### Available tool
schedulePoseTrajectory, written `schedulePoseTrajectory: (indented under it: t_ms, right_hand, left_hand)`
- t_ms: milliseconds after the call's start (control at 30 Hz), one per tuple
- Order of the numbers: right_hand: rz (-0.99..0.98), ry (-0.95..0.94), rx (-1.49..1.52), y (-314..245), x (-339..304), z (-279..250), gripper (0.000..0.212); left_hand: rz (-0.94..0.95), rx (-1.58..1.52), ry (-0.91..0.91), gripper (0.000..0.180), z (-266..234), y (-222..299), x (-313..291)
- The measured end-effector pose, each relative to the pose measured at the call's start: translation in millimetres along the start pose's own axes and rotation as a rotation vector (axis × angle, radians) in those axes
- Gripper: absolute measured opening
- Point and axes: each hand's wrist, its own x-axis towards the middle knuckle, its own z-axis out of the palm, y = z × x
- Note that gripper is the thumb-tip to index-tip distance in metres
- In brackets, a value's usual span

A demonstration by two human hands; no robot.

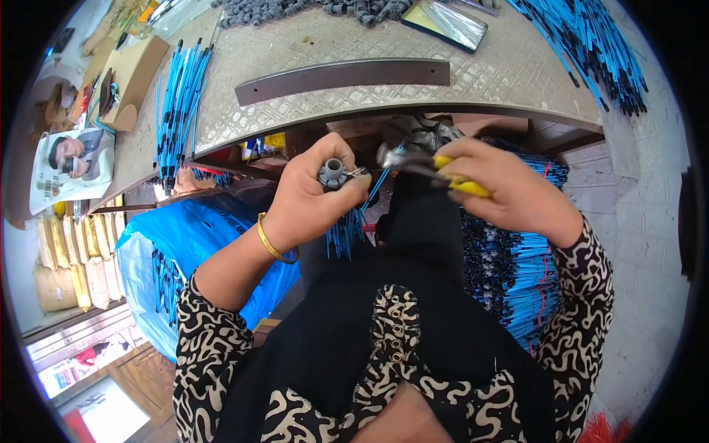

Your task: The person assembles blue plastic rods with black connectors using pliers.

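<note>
My left hand is closed around a grey ribbed plastic hub with a round hole on top. Beside my left thumb, a few thin metal pins stick out. Thin blue rods with dark ends hang below that hand, and one of them slants up toward the pliers. In my right hand is a pair of pliers with yellow handles. The metal head is smeared by motion and points toward the left hand, a little apart from the hub; whether its jaws grip anything cannot be made out.
A dark flat bar lies along the near edge of the patterned table. Grey connectors and a tray of metal pins sit farther back. Blue rods lie at left, with more at right. A blue plastic bag stands lower left.
</note>
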Motion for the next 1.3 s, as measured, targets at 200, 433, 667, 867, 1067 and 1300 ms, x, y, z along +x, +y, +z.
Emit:
schedulePoseTrajectory:
  t_ms: [200,433,667,867,1067,1300]
  right_hand:
    - [0.154,-0.431,0.351,-6,10,0,0.030]
    - [0.153,-0.511,0.322,-14,12,-9,0.030]
    - [0.067,-0.422,0.169,-14,9,-8,0.024]
    - [0.245,-0.497,0.479,2,-7,19,0.029]
    - [0.426,-0.572,1.067,15,-21,48,0.028]
    - [0.086,-0.380,0.738,8,-20,55,0.032]
  left_hand:
    - [0.033,0.253,-0.114,0.020,1,5,-6]
    - [-0.005,0.299,-0.154,0.021,4,6,-6]
    - [-0.003,0.354,-0.134,0.021,5,7,-5]
    - [-0.025,0.224,-0.251,0.031,-7,0,-7]
    - [0.015,0.146,-0.288,0.041,-6,-5,-12]
    - [0.048,-0.225,-0.352,0.058,-3,-19,-21]
